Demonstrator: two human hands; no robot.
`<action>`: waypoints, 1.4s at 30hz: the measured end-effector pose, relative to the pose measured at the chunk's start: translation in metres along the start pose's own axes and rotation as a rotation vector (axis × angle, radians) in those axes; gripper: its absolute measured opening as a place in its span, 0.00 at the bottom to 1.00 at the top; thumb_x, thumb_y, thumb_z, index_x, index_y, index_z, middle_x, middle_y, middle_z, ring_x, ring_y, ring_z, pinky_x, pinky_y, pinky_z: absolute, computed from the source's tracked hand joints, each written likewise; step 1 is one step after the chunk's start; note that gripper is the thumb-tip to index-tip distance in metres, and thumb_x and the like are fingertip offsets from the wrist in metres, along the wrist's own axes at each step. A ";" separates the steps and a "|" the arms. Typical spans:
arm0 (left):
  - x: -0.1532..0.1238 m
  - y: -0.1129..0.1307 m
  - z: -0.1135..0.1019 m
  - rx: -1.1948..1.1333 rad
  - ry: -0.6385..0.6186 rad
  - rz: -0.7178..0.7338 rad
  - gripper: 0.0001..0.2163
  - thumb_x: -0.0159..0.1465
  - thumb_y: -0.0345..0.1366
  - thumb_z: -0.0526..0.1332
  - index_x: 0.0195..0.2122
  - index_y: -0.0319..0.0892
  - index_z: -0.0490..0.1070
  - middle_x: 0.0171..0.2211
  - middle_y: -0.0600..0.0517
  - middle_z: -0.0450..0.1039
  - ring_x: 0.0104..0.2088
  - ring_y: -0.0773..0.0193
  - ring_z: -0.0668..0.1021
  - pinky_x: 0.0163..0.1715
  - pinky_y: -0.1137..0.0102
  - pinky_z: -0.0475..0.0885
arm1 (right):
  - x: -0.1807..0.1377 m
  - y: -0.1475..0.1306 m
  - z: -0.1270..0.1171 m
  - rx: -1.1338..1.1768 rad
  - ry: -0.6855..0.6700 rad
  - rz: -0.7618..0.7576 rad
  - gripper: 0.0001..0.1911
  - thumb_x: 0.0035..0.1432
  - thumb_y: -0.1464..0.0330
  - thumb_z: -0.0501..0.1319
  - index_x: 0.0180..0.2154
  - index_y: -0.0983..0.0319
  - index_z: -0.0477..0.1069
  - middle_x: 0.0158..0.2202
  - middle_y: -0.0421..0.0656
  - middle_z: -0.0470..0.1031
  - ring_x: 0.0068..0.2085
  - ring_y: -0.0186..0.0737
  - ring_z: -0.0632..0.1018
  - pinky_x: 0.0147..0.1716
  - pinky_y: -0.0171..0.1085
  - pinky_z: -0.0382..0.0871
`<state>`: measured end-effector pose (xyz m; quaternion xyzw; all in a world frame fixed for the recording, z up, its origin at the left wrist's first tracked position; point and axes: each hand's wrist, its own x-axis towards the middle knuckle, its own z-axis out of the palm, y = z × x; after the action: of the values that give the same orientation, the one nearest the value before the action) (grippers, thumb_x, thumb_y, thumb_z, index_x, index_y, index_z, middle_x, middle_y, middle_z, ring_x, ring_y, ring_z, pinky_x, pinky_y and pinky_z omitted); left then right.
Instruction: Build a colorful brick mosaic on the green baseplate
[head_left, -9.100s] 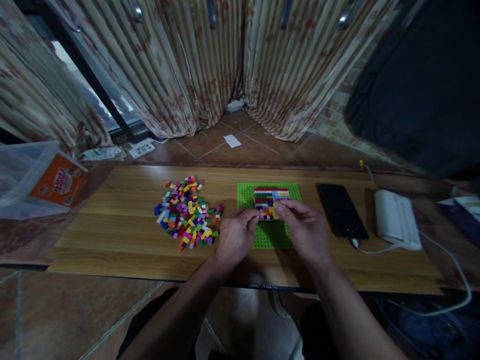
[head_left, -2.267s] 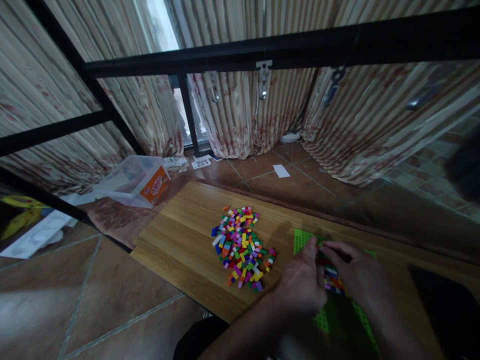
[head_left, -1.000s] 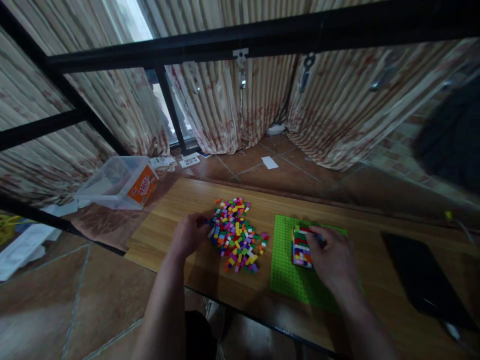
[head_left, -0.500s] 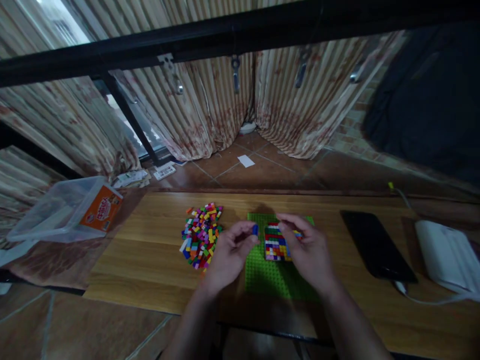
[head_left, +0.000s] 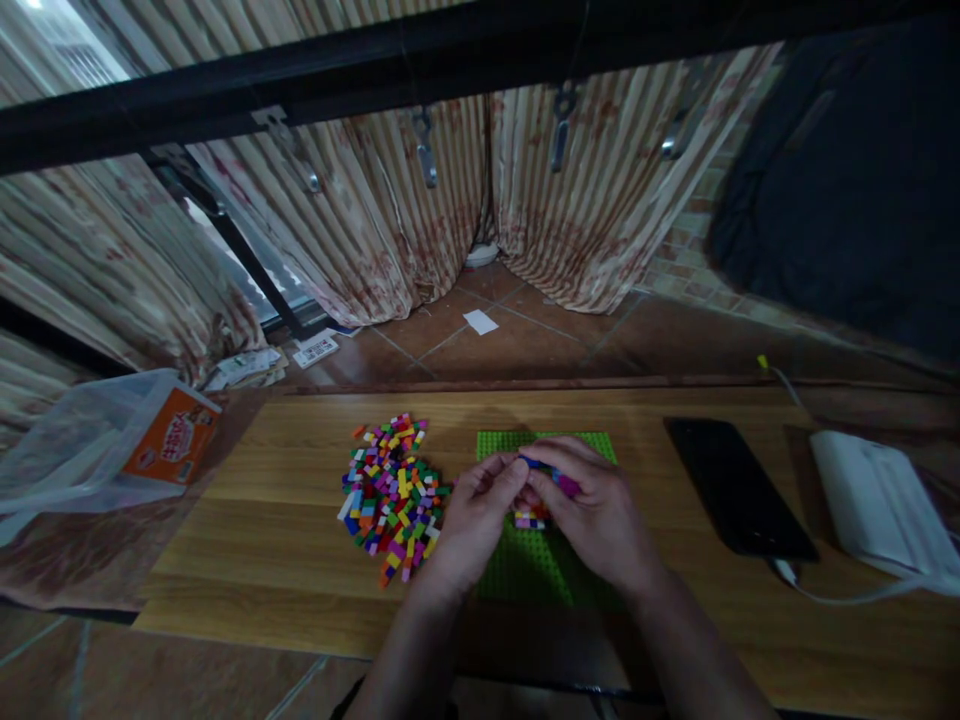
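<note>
Since half a second ago, the left hand (head_left: 476,515) has moved in against the right hand (head_left: 600,510), bringing its blue brick (head_left: 530,462) from the side of the brick block (head_left: 531,521) to just above it. Two hands are at work: the left pinches the blue brick between thumb and finger; the right curls over the block, and whether it grips anything I cannot tell. One block sits on one green board (head_left: 517,568), and one heap of loose bricks (head_left: 397,490), too many to count, lies to the left on the wooden table (head_left: 247,520). Right of the board are one black phone (head_left: 739,485) with a cable (head_left: 847,601) plugged in and one white box (head_left: 874,500). One clear tub (head_left: 82,435) with an orange label (head_left: 174,436) stands past the table's left end, and one white paper (head_left: 480,322) lies on the floor behind. Across the top, a black bar (head_left: 300,70) cuts in front of the curtains (head_left: 420,230). Both hands hide most of the block; its near edge shows small mixed squares, pink and yellow among them, and a purple piece (head_left: 568,486) peeks out beneath the right fingers.
</note>
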<state>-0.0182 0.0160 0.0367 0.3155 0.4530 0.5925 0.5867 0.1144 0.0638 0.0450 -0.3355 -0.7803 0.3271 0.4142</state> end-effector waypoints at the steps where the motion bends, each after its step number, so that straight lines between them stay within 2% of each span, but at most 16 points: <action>1: 0.001 0.001 0.001 0.032 0.006 0.006 0.15 0.60 0.46 0.65 0.33 0.37 0.76 0.25 0.54 0.71 0.27 0.70 0.72 0.30 0.75 0.67 | 0.000 0.001 -0.001 -0.015 0.024 0.011 0.09 0.63 0.68 0.59 0.43 0.57 0.76 0.42 0.42 0.78 0.44 0.39 0.78 0.44 0.38 0.72; 4: 0.001 0.008 0.001 0.141 0.074 0.044 0.15 0.61 0.47 0.64 0.33 0.38 0.76 0.27 0.53 0.73 0.27 0.70 0.73 0.30 0.74 0.67 | 0.001 0.008 -0.005 -0.040 0.106 0.078 0.11 0.63 0.64 0.59 0.45 0.58 0.76 0.42 0.44 0.79 0.44 0.40 0.79 0.44 0.39 0.72; 8: 0.004 0.013 -0.010 0.265 0.278 0.121 0.13 0.60 0.44 0.64 0.33 0.38 0.75 0.29 0.52 0.75 0.28 0.68 0.74 0.31 0.74 0.68 | 0.003 0.018 -0.012 -0.074 0.223 0.228 0.16 0.63 0.61 0.57 0.47 0.60 0.76 0.44 0.46 0.81 0.44 0.43 0.80 0.45 0.42 0.74; 11: 0.007 0.008 -0.018 0.333 0.371 0.148 0.11 0.59 0.42 0.65 0.36 0.39 0.76 0.32 0.51 0.77 0.31 0.66 0.76 0.34 0.72 0.71 | 0.004 0.021 -0.013 -0.104 0.237 0.311 0.17 0.62 0.59 0.57 0.46 0.62 0.77 0.42 0.48 0.82 0.43 0.46 0.81 0.44 0.43 0.74; 16: 0.010 -0.002 -0.016 0.319 0.326 0.126 0.14 0.60 0.41 0.64 0.44 0.39 0.74 0.42 0.46 0.79 0.42 0.60 0.79 0.45 0.67 0.73 | 0.005 0.019 -0.009 -0.088 0.162 0.319 0.17 0.62 0.62 0.56 0.46 0.62 0.77 0.44 0.47 0.81 0.44 0.45 0.81 0.47 0.44 0.74; 19: 0.009 -0.004 -0.013 0.308 0.291 0.103 0.16 0.61 0.42 0.64 0.48 0.39 0.73 0.45 0.44 0.79 0.46 0.58 0.80 0.49 0.65 0.72 | 0.004 0.019 -0.006 -0.078 0.153 0.310 0.16 0.61 0.62 0.57 0.45 0.61 0.77 0.45 0.47 0.81 0.46 0.45 0.80 0.50 0.44 0.72; 23: 0.007 -0.006 -0.011 0.321 0.263 0.091 0.18 0.63 0.43 0.63 0.51 0.40 0.72 0.49 0.43 0.78 0.49 0.56 0.79 0.52 0.63 0.72 | 0.004 0.022 -0.003 -0.086 0.157 0.320 0.16 0.60 0.61 0.58 0.44 0.61 0.78 0.43 0.47 0.81 0.44 0.45 0.81 0.48 0.45 0.73; 28: 0.004 -0.012 -0.011 0.410 0.265 0.110 0.18 0.65 0.43 0.60 0.54 0.41 0.70 0.51 0.44 0.77 0.52 0.56 0.78 0.54 0.62 0.70 | 0.005 0.019 0.005 -0.210 0.141 0.279 0.15 0.60 0.62 0.57 0.43 0.60 0.79 0.42 0.47 0.82 0.42 0.47 0.80 0.45 0.46 0.73; 35: -0.002 -0.014 -0.007 0.516 0.270 0.129 0.17 0.68 0.44 0.56 0.54 0.43 0.70 0.53 0.45 0.75 0.53 0.57 0.77 0.55 0.63 0.69 | 0.007 0.016 0.021 -0.439 0.135 0.186 0.13 0.61 0.66 0.56 0.40 0.59 0.79 0.39 0.46 0.82 0.41 0.47 0.79 0.44 0.45 0.72; 42: -0.005 -0.011 -0.004 0.549 0.269 0.158 0.16 0.69 0.44 0.54 0.52 0.43 0.71 0.51 0.47 0.76 0.53 0.57 0.77 0.55 0.65 0.69 | 0.008 0.008 0.030 -0.511 0.032 0.220 0.13 0.62 0.67 0.55 0.40 0.60 0.79 0.39 0.49 0.81 0.41 0.48 0.79 0.43 0.46 0.71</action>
<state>-0.0167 0.0097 0.0262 0.4152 0.6437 0.5282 0.3664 0.0870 0.0681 0.0285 -0.5170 -0.7897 0.1574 0.2904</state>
